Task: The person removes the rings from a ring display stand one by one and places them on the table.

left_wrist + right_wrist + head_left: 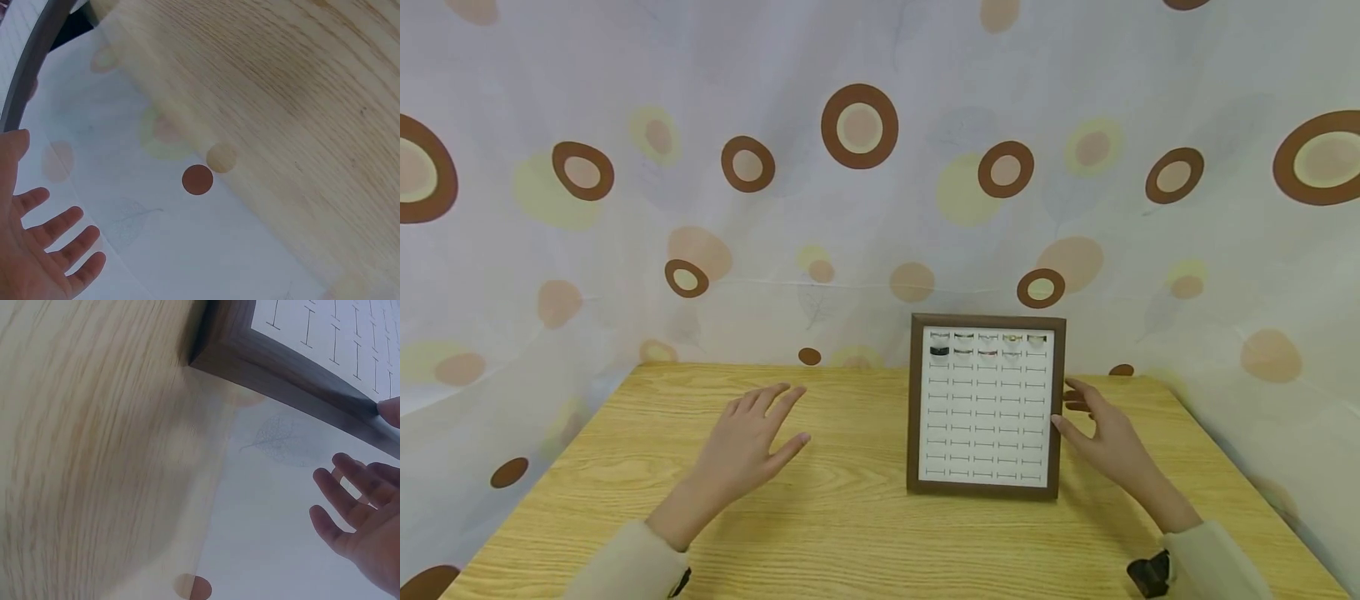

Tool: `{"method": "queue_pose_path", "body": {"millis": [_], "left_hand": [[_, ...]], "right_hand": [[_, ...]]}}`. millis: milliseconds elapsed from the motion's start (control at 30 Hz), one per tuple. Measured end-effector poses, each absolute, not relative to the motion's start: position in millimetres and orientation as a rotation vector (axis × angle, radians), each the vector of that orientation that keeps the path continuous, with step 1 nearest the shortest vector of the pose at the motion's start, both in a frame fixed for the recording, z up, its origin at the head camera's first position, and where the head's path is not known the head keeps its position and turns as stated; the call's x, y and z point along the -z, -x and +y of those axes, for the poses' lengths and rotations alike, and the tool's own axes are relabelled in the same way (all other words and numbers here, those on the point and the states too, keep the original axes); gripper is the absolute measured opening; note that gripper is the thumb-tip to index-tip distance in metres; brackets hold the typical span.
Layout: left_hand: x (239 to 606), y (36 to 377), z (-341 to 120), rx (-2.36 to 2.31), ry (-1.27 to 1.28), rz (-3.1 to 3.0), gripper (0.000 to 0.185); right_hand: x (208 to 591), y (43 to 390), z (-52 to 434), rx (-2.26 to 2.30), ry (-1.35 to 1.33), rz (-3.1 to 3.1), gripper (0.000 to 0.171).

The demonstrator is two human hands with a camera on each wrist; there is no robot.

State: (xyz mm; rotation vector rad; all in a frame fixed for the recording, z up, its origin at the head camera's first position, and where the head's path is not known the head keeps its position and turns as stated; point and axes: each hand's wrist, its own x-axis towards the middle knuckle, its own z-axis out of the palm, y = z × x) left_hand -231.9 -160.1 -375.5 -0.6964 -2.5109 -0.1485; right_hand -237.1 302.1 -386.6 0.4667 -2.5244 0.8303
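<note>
A dark brown wooden-framed ring display board with a white slotted face (986, 407) stands upright on the pale wood-grain table (850, 517), toward its right side. Only the top 2 rows hold rings (987, 344) (roughly 8 to 10, too small to count surely); the many slots below are bare, so filling looks barely begun. The right hand (1101, 437), fingers relaxed, has its thumb on the frame's right edge. The left hand (751, 440) hovers spread, grasping nothing

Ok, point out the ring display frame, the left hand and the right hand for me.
ring display frame (986, 490), head view, lower wooden edge.
left hand (745, 446), head view, back of hand.
right hand (1108, 446), head view, back of hand.
</note>
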Motion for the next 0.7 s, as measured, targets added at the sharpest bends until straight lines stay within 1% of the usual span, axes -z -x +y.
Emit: {"method": "queue_pose_path", "body": {"millis": [267,700], "left_hand": [[373.6,238.3,-145.3,0.126,0.755,-2.475,0.057],[360.8,250.4,-119.9,0.138,0.863,-2.35,0.053]], "right_hand": [[388.5,239.8,299.8,-0.878,-0.519,-2.493,0.053],[388.5,239.8,302.0,-1.034,-0.481,-2.561,0.053]]}}
